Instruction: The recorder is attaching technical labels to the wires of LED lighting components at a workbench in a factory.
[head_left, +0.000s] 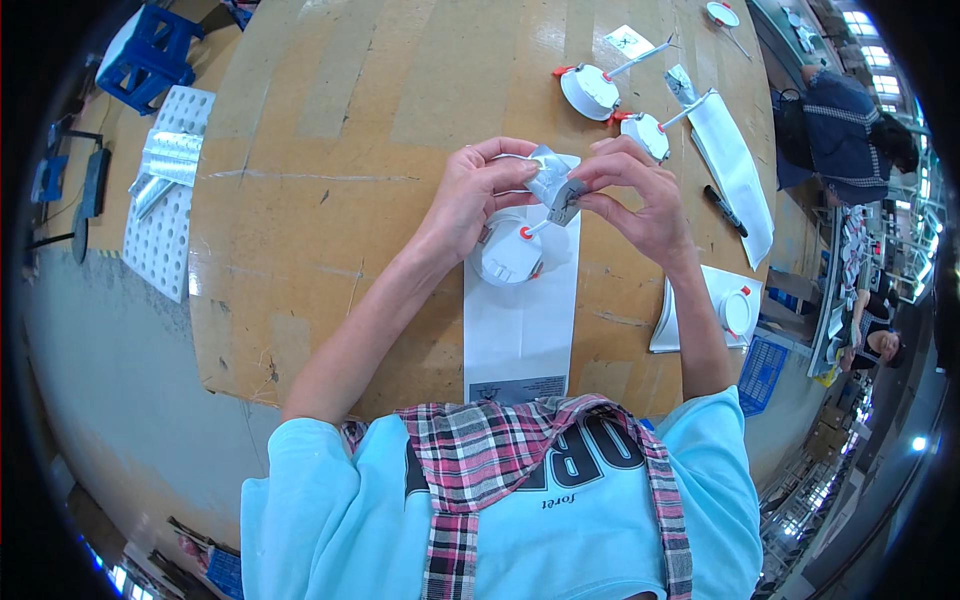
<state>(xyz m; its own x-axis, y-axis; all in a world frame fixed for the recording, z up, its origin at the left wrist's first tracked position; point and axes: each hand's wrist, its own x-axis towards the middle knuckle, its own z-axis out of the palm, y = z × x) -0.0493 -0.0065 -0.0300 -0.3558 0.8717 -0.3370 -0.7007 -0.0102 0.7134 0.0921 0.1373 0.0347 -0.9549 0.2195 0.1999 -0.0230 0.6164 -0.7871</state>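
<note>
My left hand (470, 195) and my right hand (645, 200) pinch a small, bent piece of silver sheet (549, 182) with dark marks, perhaps a foil label, from either side. Just below the fingers sits a round white downlight (506, 259) with a red ring where its white cable comes out. The cable runs up toward the silver piece; whether they touch I cannot tell. Beneath the downlight lies a long white paper sheet or sleeve (518, 335) with a grey printed band at its near end.
Two more downlights with cables, one at the far right (590, 93) and another (645, 136) behind my right hand, stand near white sleeves (738, 180). A black marker (726, 211) lies there. Another downlight (735, 314) rests on sheets. Left are a perforated white board (160, 235) and blue stool (150, 62).
</note>
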